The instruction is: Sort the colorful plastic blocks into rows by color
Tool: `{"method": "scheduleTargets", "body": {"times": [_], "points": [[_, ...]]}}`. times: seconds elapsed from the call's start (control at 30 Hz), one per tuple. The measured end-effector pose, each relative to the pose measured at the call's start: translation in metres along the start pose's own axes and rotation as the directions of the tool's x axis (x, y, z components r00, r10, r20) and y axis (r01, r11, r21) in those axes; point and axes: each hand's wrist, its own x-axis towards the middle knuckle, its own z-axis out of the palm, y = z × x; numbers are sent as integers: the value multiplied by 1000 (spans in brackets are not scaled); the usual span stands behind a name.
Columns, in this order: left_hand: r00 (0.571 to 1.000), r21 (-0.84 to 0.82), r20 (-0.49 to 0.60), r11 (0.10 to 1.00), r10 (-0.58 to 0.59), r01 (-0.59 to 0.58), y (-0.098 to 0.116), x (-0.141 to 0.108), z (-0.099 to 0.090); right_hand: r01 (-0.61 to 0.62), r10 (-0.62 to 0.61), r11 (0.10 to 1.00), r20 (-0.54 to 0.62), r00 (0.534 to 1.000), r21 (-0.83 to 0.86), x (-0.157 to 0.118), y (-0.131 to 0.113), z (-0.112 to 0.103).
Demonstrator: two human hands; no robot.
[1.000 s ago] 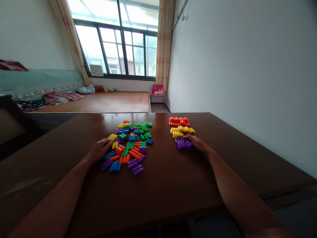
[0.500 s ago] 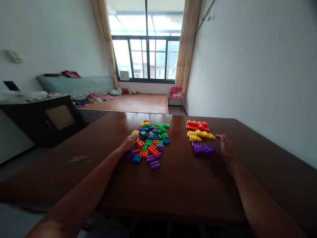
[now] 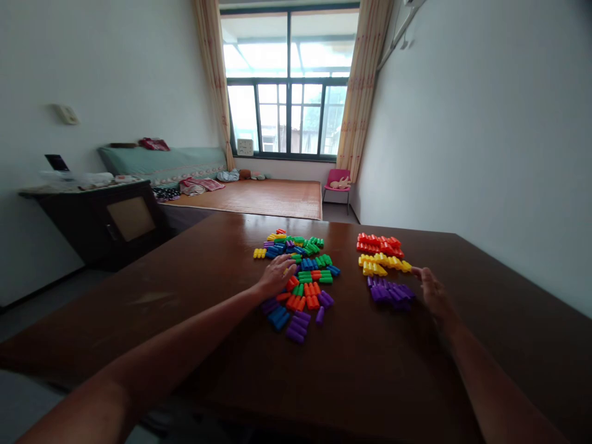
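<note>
While the left hand [image 3: 276, 276] spreads over mixed blocks [image 3: 311, 296], the right hand [image 3: 433, 296] points forward, uncurled.

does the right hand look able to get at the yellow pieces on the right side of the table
Probably yes: the right hand is just beside the end of those yellow pieces, and nothing seems to stand between them.

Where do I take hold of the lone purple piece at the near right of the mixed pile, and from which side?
Probably across the middle of the purple piece, pinching its long sides, coming from above and the near side. It is short and rod-like, lying lengthwise roughly away from the person, with table surface showing on its near side.
</note>
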Motion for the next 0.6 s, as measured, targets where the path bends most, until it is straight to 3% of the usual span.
{"method": "scheduleTargets", "body": {"times": [0.1, 0.17, 0.27, 0.4, 0.6], "points": [[987, -24, -121, 995, -101, 99, -35, 30, -25, -9, 9, 1000, -2, 1000, -9, 1, 2, -2], [965, -42, -108, 971, -240, 236, -69, 53, -44, -15, 15, 1000, -5, 1000, -9, 3, 6, -4], [938, -62, -78, 941, -337, 333, -117, 81, -59, -26, 26, 1000, -4, 1000, -15, 6, 13, -5], [932, -135, -11, 925, -361, 356, -151, 108, -47, -52, 51, 999, -36, 998, -10, 10, 24, -5], [945, -351, 121, 877, -304, 327, -149, 146, -18, -179, 184, 981, -73, 980, 68, 12, 34, -9]]}}
